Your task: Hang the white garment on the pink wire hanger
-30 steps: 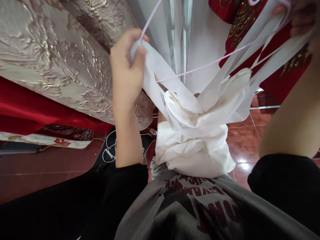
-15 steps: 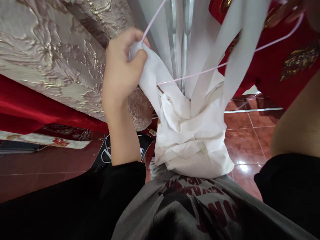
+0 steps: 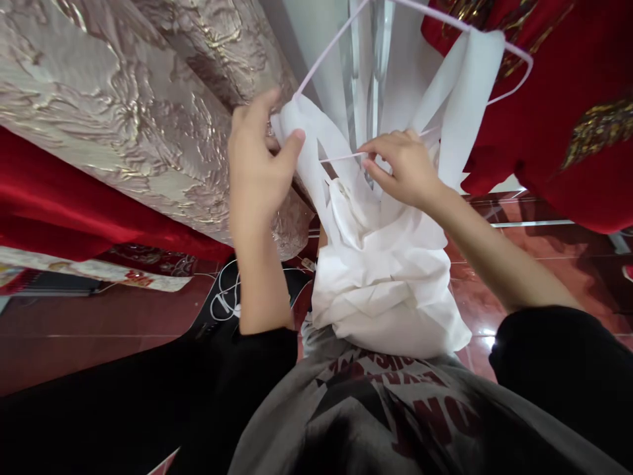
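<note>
A white sleeveless garment (image 3: 390, 297) lies bunched against my front, its straps spread over a thin pale pink clothes hanger (image 3: 336, 43). One strap is looped over the hanger's right arm. At the hanger's left end, my left hand (image 3: 260, 168) has its thumb on the other strap and its fingers around the outer side, in a loose grip. My right hand (image 3: 403, 165) pinches the hanger's thin lower bar between thumb and fingertips, near its middle. Part of the bar is hidden by the hand and the cloth.
Shiny embossed pinkish cloth (image 3: 123, 119) hangs at the left above red fabric (image 3: 59, 211). Red garments with gold trim (image 3: 558, 99) hang at the right. A white cable (image 3: 225, 300) lies on a black surface at lower left. Red tiles (image 3: 519, 254) cover the floor.
My right hand has come from the upper right down to the hanger's lower bar. The right strap now rests on the hanger arm. My left hand's grip has loosened somewhat.
</note>
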Demonstrator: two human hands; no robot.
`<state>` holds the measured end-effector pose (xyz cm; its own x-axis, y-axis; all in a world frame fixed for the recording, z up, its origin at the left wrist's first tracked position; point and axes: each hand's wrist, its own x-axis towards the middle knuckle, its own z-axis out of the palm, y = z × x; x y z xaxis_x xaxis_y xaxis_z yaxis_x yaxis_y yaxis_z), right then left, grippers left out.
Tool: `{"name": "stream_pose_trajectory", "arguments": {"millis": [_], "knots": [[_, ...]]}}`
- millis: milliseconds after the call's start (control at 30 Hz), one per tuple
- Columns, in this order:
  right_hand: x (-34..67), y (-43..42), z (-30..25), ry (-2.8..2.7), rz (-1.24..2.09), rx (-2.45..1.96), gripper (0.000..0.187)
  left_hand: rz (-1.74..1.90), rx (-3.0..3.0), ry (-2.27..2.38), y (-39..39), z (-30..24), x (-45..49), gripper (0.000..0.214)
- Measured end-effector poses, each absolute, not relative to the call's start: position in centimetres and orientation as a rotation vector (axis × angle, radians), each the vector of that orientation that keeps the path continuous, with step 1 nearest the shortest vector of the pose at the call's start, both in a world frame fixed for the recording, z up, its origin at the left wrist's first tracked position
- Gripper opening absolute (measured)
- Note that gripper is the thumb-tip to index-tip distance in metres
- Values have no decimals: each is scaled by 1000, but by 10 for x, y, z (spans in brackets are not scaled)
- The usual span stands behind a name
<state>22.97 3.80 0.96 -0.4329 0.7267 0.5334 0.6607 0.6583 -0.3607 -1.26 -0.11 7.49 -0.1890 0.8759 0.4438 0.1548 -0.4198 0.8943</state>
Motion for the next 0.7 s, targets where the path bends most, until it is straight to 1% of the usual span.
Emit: {"name": "stream_pose_trajectory", "arguments": {"millis": [33,67,133,167,200,267,300,333,433,467,567,700], "knots": [[228,36,5,-2152,102,-1073,35,1700,1612,1212,-7,59,-6,45],[225,32,1,-2099,76,-1076,37,1821,1606,1211,-12,42,2,47],[216,21,-5,-1993,28,-1087,40,2100,1544,1266,-21,8,23,43],[212,16,-7,-1946,7,-1094,40,2176,1520,1327,-24,-7,34,43],[209,11,-10,-1910,-13,-1095,40,2233,1458,1400,-26,-20,45,49],[205,5,-14,-1870,-33,-1074,36,2252,1371,1397,-26,-39,61,62],[203,4,-17,-1860,-37,-1056,34,2213,1342,1365,-26,-44,66,62],[203,3,-19,-1849,-38,-1038,32,2151,1329,1328,-25,-47,69,58],[201,3,-25,-1820,-37,-998,29,1971,1328,1307,-26,-46,65,25],[200,4,-26,-1814,-42,-985,29,1965,1323,1323,-27,-45,62,21],[197,3,-28,-1802,-65,-947,28,2035,1288,1325,-30,-40,51,26],[195,2,-29,-1788,-100,-924,24,2116,1236,1197,-26,-38,45,20]]}}
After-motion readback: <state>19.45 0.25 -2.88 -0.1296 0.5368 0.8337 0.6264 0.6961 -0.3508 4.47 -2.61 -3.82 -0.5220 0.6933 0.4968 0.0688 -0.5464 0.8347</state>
